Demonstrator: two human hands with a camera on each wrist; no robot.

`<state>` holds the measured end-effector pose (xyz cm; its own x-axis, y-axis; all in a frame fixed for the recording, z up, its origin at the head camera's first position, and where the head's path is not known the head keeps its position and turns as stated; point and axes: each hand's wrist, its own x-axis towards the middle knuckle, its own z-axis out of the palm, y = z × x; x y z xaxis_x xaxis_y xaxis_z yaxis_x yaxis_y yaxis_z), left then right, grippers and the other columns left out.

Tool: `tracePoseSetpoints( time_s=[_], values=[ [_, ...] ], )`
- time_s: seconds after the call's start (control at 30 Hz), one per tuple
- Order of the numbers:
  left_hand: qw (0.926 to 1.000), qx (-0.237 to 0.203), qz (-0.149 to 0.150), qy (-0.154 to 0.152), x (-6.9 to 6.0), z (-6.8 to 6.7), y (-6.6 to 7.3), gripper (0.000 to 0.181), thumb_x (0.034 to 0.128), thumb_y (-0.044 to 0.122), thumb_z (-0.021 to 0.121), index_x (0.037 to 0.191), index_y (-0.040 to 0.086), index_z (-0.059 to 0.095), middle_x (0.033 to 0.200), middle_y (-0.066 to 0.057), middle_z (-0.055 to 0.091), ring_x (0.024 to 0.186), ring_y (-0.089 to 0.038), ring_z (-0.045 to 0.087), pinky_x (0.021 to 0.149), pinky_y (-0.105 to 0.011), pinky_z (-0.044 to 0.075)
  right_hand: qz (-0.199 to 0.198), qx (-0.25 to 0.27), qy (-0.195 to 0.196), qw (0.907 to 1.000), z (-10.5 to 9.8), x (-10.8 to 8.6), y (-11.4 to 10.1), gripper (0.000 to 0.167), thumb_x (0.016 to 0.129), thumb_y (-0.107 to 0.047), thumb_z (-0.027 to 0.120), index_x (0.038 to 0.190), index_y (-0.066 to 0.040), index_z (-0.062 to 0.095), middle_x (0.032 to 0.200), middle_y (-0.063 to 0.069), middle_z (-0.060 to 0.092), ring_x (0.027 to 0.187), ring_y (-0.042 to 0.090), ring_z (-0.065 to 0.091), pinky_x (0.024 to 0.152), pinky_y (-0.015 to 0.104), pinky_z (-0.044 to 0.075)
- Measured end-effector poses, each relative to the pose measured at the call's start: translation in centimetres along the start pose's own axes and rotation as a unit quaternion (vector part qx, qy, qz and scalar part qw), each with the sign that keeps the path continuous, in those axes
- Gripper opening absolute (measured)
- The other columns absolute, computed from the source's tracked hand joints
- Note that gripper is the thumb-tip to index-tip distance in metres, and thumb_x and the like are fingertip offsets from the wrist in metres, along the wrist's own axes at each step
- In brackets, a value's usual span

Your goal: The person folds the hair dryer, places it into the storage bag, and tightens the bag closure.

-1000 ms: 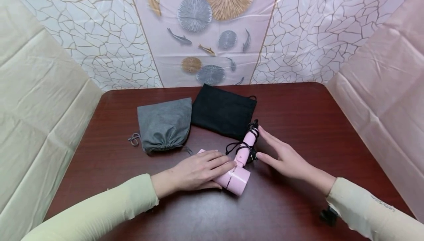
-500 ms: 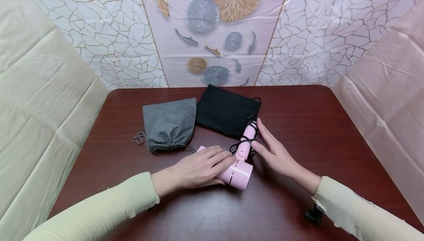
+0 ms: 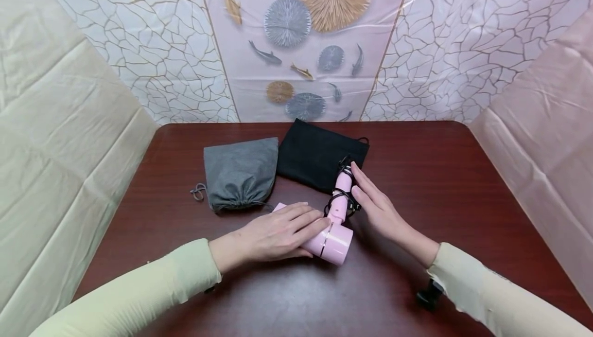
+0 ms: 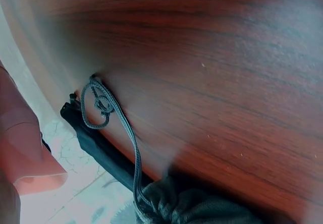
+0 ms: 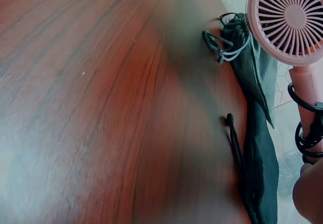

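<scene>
A pink hair dryer (image 3: 337, 244) lies in the middle of the table, its handle (image 3: 339, 203) pointing away and wound with a black cord (image 3: 342, 193). My left hand (image 3: 280, 233) grips the dryer's barrel from above, covering much of it. Beside the handle, my right hand (image 3: 382, 211) has its fingers extended, with fingertips at the handle's far end; whether they press on it cannot be told. In the right wrist view the dryer's round slotted intake grille (image 5: 295, 17) shows at the upper right. The left wrist view catches part of the pink dryer (image 4: 30, 158) at its left edge.
Behind my left hand lies a grey drawstring bag (image 3: 241, 175), its cord loop (image 3: 198, 192) to the left. A black drawstring bag (image 3: 315, 154) lies flat beyond the dryer, beside the grey one. The dark red wooden table (image 3: 431, 172) is bordered by draped cloth walls.
My right hand has come in to the left and forward along the handle. The handle has swung slightly left and away. My left hand keeps its hold, and the view has shifted a little.
</scene>
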<state>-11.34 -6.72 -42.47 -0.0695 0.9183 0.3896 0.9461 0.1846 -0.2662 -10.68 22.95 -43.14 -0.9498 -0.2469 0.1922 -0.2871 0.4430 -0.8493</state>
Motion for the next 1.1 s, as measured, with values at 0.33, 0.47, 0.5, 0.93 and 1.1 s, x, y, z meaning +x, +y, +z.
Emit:
tracePoseSetpoints(
  time_s=[0.33,0.47,0.5,0.93,1.1],
  values=[
    [0.9993,0.031,0.016,0.011,-0.1,-0.5,-0.1,0.069,0.1020,0.051,0.068,0.148,0.001,0.056,0.140,-0.013,0.065,0.131,-0.028,0.062,0.121,-0.040,0.043,-0.037,0.015,0.020,0.9990,0.9,0.6,-0.3,0.062,0.110,-0.008,0.056,0.168,-0.007,0.033,0.175,0.012,0.027,0.162,0.034,0.023,0.121,0.010,0.020],
    [0.9990,0.032,0.026,0.019,-0.1,-0.6,-0.2,0.067,0.1030,0.050,0.067,0.148,0.000,0.056,0.140,-0.014,0.065,0.131,-0.029,0.062,0.121,-0.041,0.043,-0.061,0.062,0.019,0.9960,1.3,0.8,-0.5,0.067,0.106,0.001,0.058,0.167,-0.001,0.030,0.176,0.017,0.024,0.160,0.039,0.024,0.120,0.013,0.030],
    [0.9989,0.031,0.029,0.020,-0.1,-0.7,-0.2,0.067,0.1031,0.049,0.067,0.147,0.000,0.056,0.140,-0.015,0.064,0.131,-0.029,0.062,0.121,-0.042,0.043,-0.064,0.073,0.016,0.9951,1.4,0.8,-0.5,0.069,0.105,0.002,0.059,0.167,-0.001,0.029,0.176,0.018,0.022,0.160,0.040,0.024,0.120,0.014,0.031],
    [0.9973,0.047,0.049,0.027,-0.1,-0.7,-0.2,0.062,0.1064,0.047,0.063,0.147,0.000,0.057,0.142,-0.015,0.064,0.133,-0.029,0.062,0.121,-0.043,0.043,-0.095,0.084,0.009,0.9919,1.6,1.2,-0.4,0.077,0.101,0.009,0.063,0.167,0.002,0.026,0.176,0.021,0.019,0.161,0.030,0.022,0.120,0.020,0.034],
    [0.9966,0.050,0.053,0.036,-0.4,-0.8,-0.4,0.060,0.1084,0.046,0.060,0.147,0.000,0.057,0.141,-0.016,0.064,0.133,-0.029,0.062,0.122,-0.044,0.042,-0.117,0.079,0.005,0.9900,1.5,1.5,-0.6,0.079,0.099,0.011,0.064,0.168,0.000,0.026,0.176,0.018,0.020,0.160,0.023,0.024,0.120,0.021,0.035]
  ],
)
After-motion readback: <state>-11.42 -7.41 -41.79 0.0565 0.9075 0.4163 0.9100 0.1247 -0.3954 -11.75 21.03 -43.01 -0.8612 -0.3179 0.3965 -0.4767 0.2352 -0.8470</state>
